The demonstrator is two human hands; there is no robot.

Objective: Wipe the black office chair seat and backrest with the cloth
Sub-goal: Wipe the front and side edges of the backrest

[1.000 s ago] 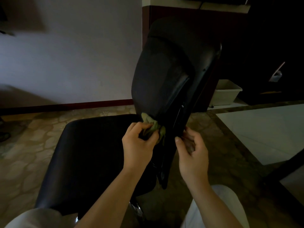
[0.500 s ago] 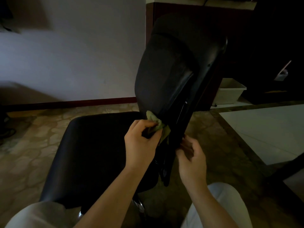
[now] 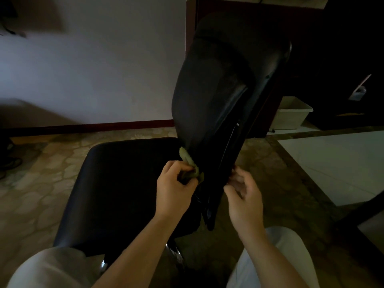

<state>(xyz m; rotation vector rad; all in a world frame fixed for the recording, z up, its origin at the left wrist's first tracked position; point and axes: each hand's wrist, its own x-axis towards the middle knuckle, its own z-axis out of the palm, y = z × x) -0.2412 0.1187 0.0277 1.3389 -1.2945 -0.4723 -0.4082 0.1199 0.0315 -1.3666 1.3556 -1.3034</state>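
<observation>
The black office chair stands in front of me, seen from its side. Its seat (image 3: 124, 183) spreads to the left and its backrest (image 3: 209, 96) rises at the centre. My left hand (image 3: 174, 190) grips a bunched green cloth (image 3: 190, 163) and presses it into the gap where the backrest's lower edge meets the seat. My right hand (image 3: 243, 196) is at the rear edge of the backrest's black shell (image 3: 228, 154), fingers loosely curled and touching it; whether it grips the shell I cannot tell.
A white plastic bin (image 3: 291, 115) sits on the floor behind the chair, beside a dark wooden cabinet (image 3: 239, 15). A pale wall with a dark skirting board (image 3: 93, 126) runs at the back left. My knees frame the chair's chrome base (image 3: 174, 252).
The left hand with the cloth has stayed at the seat-backrest gap, shifting slightly. My right hand slid a little lower along the backrest's rear edge and its fingers loosened.
</observation>
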